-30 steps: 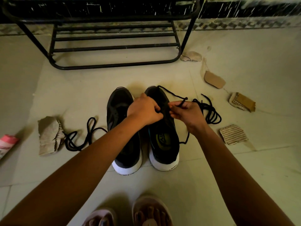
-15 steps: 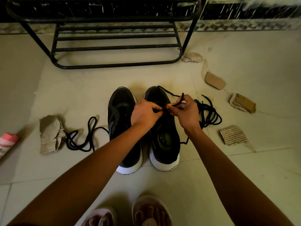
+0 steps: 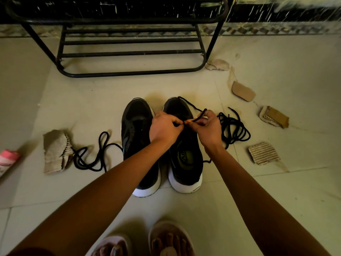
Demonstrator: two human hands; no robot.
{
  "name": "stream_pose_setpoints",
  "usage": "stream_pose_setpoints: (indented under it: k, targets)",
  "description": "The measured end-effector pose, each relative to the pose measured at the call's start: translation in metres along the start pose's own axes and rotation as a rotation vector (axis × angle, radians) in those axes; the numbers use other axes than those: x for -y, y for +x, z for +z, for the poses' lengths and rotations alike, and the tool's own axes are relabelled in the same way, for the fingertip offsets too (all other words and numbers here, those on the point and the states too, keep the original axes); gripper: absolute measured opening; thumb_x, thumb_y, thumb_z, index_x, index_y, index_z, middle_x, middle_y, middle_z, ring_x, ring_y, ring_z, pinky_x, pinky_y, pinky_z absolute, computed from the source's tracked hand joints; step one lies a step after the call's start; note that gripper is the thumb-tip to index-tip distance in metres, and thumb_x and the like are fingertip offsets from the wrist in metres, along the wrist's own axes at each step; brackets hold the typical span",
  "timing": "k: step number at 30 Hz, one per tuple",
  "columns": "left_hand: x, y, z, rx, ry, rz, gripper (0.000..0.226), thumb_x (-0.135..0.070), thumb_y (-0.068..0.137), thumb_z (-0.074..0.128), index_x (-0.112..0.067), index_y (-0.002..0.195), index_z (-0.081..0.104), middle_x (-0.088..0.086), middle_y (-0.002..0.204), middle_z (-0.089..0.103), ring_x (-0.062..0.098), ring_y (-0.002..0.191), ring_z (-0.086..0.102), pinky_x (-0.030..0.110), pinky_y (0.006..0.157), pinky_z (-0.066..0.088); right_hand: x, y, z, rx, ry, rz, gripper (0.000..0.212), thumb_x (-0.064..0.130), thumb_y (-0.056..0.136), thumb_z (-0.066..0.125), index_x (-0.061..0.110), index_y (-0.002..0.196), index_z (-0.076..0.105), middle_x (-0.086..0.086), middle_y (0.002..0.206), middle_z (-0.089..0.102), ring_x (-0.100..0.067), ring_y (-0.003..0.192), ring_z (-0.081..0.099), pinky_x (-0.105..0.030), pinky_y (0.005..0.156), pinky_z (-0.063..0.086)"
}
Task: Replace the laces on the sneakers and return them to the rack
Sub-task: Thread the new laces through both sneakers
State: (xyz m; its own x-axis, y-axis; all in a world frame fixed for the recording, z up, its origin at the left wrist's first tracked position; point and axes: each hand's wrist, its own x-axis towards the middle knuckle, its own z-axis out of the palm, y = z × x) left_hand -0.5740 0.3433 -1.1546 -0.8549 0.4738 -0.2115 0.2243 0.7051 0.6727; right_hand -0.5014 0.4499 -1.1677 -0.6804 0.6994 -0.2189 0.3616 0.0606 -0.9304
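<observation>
Two black sneakers with white soles stand side by side on the floor, the left sneaker (image 3: pixel 137 126) and the right sneaker (image 3: pixel 185 159). Over the right sneaker's eyelets my left hand (image 3: pixel 164 129) and my right hand (image 3: pixel 209 129) meet. My right hand pinches the end of a black lace (image 3: pixel 234 130), whose coil lies on the floor just right of that shoe. My left hand's fingertips pinch at the same spot; what they hold is hidden. A second black lace (image 3: pixel 92 154) lies loose left of the left sneaker.
A black metal shoe rack (image 3: pixel 129 52) stands against the wall beyond the shoes. Torn cardboard pieces lie around: one at the left (image 3: pixel 55 152), several at the right (image 3: pixel 263 153). A pink-and-white item (image 3: pixel 8 159) sits at the far left. My sandalled feet (image 3: pixel 166 241) are at the bottom.
My right hand has turned and lifted its pinch on the lace end closer to my left fingertips. Both hands stay over the right sneaker.
</observation>
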Motion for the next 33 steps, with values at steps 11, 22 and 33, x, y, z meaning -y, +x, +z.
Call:
stream_pose_setpoints:
  k: [11,22,33]
  targets:
    - [-0.006,0.000,-0.005,0.015,-0.012,0.033,0.012,-0.020,0.086,0.063,-0.017,0.093,0.072,0.004,0.116,0.049,0.016,0.105,0.052,0.016,0.079,0.033,-0.013,-0.035,-0.012,0.217,0.143,0.001,0.044,0.006,0.081,0.070,0.010,0.120,0.050,0.000,0.109,0.058,-0.010,0.099,0.056,-0.012,0.074,0.049]
    - [-0.020,-0.002,-0.019,-0.145,-0.957,-0.142,0.019,-0.012,0.101,0.036,-0.017,0.085,0.043,0.000,0.078,0.062,0.011,0.067,0.063,0.027,0.074,0.052,-0.024,-0.043,-0.003,-0.003,-0.233,-0.038,0.042,0.006,0.076,0.066,0.018,0.115,0.058,-0.002,0.095,0.055,-0.017,0.079,0.058,-0.023,0.063,0.050]
    - [0.020,0.035,-0.140,0.864,0.420,-0.295,0.013,-0.014,0.095,0.052,-0.011,0.085,0.060,-0.002,0.053,0.052,0.008,0.037,0.041,0.014,0.039,0.034,-0.029,-0.044,0.000,-0.037,-0.226,-0.030,0.039,0.008,0.076,0.065,0.019,0.113,0.060,-0.005,0.085,0.057,-0.018,0.077,0.059,-0.030,0.066,0.055]
